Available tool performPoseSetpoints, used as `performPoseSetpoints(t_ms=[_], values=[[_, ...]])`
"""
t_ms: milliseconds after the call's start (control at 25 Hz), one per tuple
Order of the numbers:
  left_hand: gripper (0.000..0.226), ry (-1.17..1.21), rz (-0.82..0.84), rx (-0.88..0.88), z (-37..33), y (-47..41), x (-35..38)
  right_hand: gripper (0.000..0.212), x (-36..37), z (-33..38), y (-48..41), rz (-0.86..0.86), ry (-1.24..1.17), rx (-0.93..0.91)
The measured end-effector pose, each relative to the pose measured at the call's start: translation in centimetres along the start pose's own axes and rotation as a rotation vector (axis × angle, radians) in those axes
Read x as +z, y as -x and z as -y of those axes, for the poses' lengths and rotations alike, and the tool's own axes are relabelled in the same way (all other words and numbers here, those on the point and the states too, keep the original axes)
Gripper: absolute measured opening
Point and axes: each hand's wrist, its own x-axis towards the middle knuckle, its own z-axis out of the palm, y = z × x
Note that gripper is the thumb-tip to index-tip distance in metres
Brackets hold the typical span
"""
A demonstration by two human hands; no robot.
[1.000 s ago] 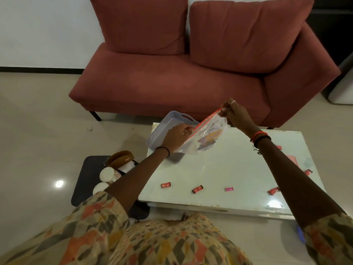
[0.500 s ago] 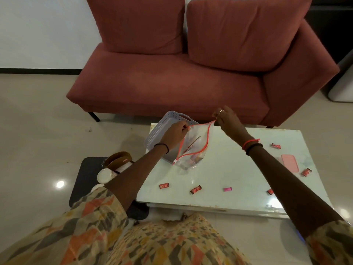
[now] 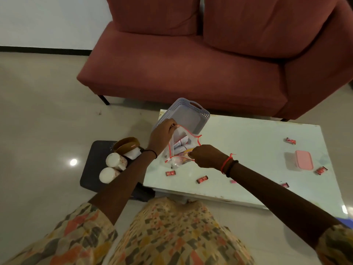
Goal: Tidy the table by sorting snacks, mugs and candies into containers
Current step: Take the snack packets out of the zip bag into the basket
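zip bag (image 3: pixel 181 148) btwn hands (both pinching rim)

- The contents of the clear zip bag (image 3: pixel 182 148) were blurred; the packets inside could not be identified.
- The fingertips of the left hand (image 3: pixel 161 134) and the right hand (image 3: pixel 207 156) were hidden where they pinched the bag's red rim.
- The near wall of the grey basket (image 3: pixel 188 113) was covered by the left hand and the bag.
- Wrapper print on the red candies (image 3: pixel 202 179) was too small to read.
- The mugs (image 3: pixel 116 161) were partly hidden by the left forearm.
- The red sofa (image 3: pixel 191 69) was cut off by the top and right edges.
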Motion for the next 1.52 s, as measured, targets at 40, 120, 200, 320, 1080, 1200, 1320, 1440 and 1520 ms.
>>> performPoseSetpoints(t_ms=[40,120,200,320,1080,1200,1320,1440,1520], values=[[0.021,-0.015,0.003,0.024,0.3,0.6,-0.2,0.024,-0.4,0.7,-0.7,-0.05,0.005,-0.003],[0.023,-0.057,0.003,0.087,0.7,1.4,-0.2,0.021,-0.8,1.7,-2.5,-0.188,-0.011,-0.008],[0.024,-0.067,0.0,0.128,0.6,1.6,-0.3,0.032,-0.9,2.3,-4.3,-0.076,-0.037,0.057],[0.021,-0.02,0.0,0.18,0.2,1.2,-0.3,0.038,-0.1,2.2,-7.2,0.17,-0.088,0.149],[0.012,0.322,0.042,0.174,6.4,-10.2,-3.9,0.041,-1.0,0.0,-17.8,0.018,-0.081,0.308],[0.012,0.28,0.007,0.193,7.8,-12.9,-5.6,0.039,-5.6,-1.2,-18.8,-0.097,-0.241,0.359],[0.013,0.249,-0.033,0.21,9.5,-15.6,-6.9,0.037,-10.2,-2.0,-17.4,-0.272,-0.493,0.408],[0.01,0.253,-0.066,0.178,11.0,-17.8,-7.4,0.036,-13.8,-2.9,-14.1,-0.521,-0.833,0.439],[0.01,0.265,-0.085,0.155,11.8,-18.4,-7.2,0.034,-14.6,-4.5,-12.7,-0.63,-1.042,0.474]])
